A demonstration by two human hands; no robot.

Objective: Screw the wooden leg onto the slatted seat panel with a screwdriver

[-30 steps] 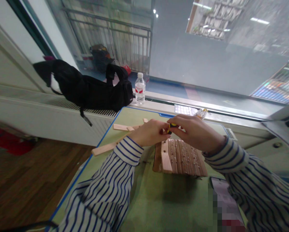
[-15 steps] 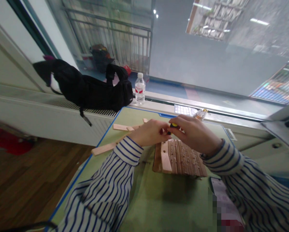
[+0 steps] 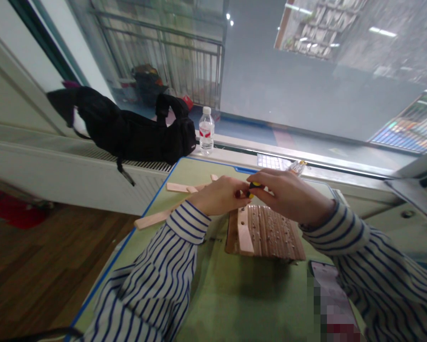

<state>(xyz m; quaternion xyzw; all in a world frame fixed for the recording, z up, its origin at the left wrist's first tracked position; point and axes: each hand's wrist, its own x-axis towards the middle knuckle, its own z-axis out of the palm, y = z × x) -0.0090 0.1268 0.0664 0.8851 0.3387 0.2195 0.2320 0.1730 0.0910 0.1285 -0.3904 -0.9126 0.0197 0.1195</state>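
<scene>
Smooth wooden strip [image 3: 246, 238], ridged cardboard block [image 3: 277, 240], probably plastic handle [image 3: 256, 185]

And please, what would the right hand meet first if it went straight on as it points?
Most likely the left hand, just ahead of the right hand, though the depth is unclear.

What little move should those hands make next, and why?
Perhaps a small twist of the short black-and-yellow handle by the right hand, with the left hand steadying. The right hand pinches it; the left is close beside it, near the far end of the pale wooden strip on brown corrugated cardboard. What the handle's tip meets is hidden.
</scene>
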